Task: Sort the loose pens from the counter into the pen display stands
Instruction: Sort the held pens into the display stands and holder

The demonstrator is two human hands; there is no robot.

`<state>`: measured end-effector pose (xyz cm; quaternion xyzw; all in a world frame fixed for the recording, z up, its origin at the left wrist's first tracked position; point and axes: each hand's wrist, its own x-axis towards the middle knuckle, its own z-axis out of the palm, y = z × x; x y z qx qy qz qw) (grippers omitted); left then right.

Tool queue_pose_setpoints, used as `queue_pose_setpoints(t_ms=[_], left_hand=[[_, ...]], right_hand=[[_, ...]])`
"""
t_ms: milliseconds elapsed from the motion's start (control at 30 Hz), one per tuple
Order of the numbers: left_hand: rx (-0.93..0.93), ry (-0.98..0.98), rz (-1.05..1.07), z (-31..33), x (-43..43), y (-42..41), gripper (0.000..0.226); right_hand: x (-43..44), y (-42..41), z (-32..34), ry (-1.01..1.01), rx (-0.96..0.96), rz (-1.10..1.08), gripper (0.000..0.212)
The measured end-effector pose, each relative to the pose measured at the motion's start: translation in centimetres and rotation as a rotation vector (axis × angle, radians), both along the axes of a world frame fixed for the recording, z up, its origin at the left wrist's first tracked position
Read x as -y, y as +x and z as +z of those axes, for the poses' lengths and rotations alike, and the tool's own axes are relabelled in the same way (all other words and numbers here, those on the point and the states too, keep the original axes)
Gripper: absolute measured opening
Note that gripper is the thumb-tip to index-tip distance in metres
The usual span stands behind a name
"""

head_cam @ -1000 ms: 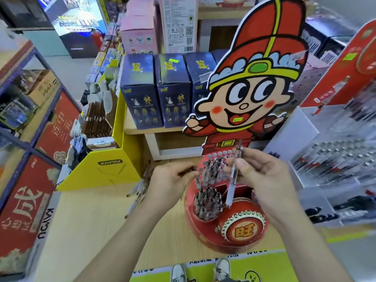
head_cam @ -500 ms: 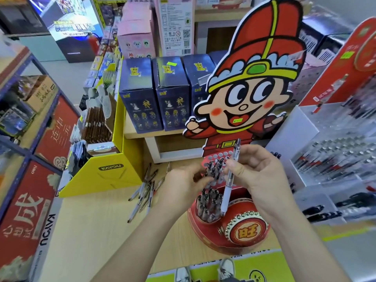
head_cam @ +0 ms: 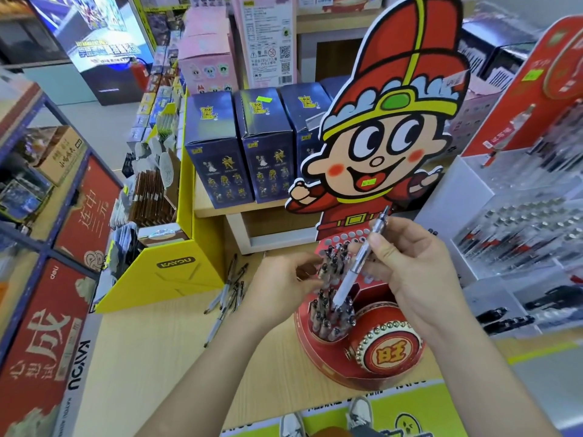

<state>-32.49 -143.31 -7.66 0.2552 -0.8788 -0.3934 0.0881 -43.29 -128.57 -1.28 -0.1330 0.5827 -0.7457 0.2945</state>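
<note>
Head view: a silver pen [head_cam: 356, 266] leans tip-down into the front cup of the red display stand [head_cam: 328, 361], pinched by the right grip [head_cam: 419, 272], while the left grip [head_cam: 280, 288] curls at the stand's upper row, whether grasping anything I cannot tell, and loose pens [head_cam: 230, 291] lie left of the stand.

The pen [head_cam: 352, 273] is white and silver, the stand [head_cam: 315, 357] red.

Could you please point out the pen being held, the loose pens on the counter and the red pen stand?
held pen [head_cam: 350, 275]: head view, white barrel.
loose pens [head_cam: 232, 291]: head view, middle of pile.
red pen stand [head_cam: 389, 354]: head view, drum front.
</note>
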Motion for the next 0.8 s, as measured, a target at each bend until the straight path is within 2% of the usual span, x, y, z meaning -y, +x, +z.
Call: queue_pose_setpoints(t_ms=[100, 200, 267, 367, 467, 533, 633, 733, 800], left_hand=[[-0.118, 0.010, 0.092, 1.6, 0.3, 0.9, 0.020], [-0.302, 0.335, 0.091, 4.8, 0.2, 1.1, 0.015], [-0.343, 0.413, 0.001, 6.6, 0.0, 1.0, 0.025], [-0.299, 0.311, -0.104, 7.9, 0.0, 0.8, 0.036], [-0.263, 0.306, -0.129, 7.9, 0.8, 1.3, 0.058], [-0.266, 0.225, -0.102, 7.5, 1.6, 1.8, 0.067], [-0.365, 0.144, 0.067, 6.2, 3.0, 2.2, 0.059], [-0.412, 0.199, 0.211, 4.3, 3.7, 2.1, 0.046], [-0.432, 0.253, 0.225, 3.0, 3.4, 1.8, 0.046]], right_hand=[[0.1, -0.1, 0.1, 0.001, -0.012, -0.012, 0.019], [0.5, 0.3, 0.2, 0.053, -0.112, -0.005, 0.022], [1.0, 0.7, 0.4, 0.077, -0.190, 0.025, 0.021], [1.8, 1.2, 0.6, 0.101, -0.267, 0.069, 0.018], [2.0, 1.4, 0.7, 0.160, -0.334, 0.152, 0.011], [2.0, 1.1, 0.4, 0.267, -0.480, 0.182, 0.007], [1.8, 0.2, -0.3, 0.497, -0.815, 0.142, 0.012], [1.7, -0.5, -1.2, 0.656, -1.109, 0.187, 0.020], [1.7, -0.4, -1.9, 0.738, -1.253, 0.210, 0.022]])
